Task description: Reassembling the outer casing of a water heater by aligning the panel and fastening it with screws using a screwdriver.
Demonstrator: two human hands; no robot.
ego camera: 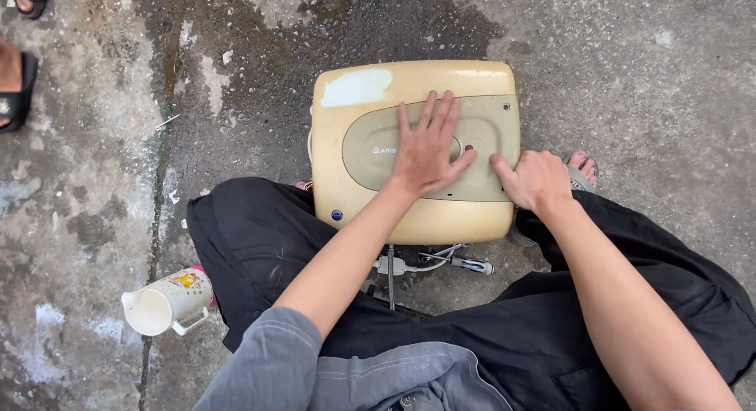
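A yellowed, boxy water heater (370,198) lies on wet concrete between my knees, its olive-grey oval front panel (370,147) facing up. My left hand (426,147) rests flat on that panel, fingers spread, holding nothing. My right hand (534,179) sits at the panel's right end with fingers curled and the thumb pressed against the panel's edge; whether it grips anything there I cannot tell. A small red dot (468,148) shows on the panel just beside my left hand.
White cables and a plug (429,261) trail from under the heater's near edge. A white plastic jug (167,301) lies beside my left knee. Another person's sandalled feet (16,80) stand at the far left. My own toes (583,165) show right of the heater.
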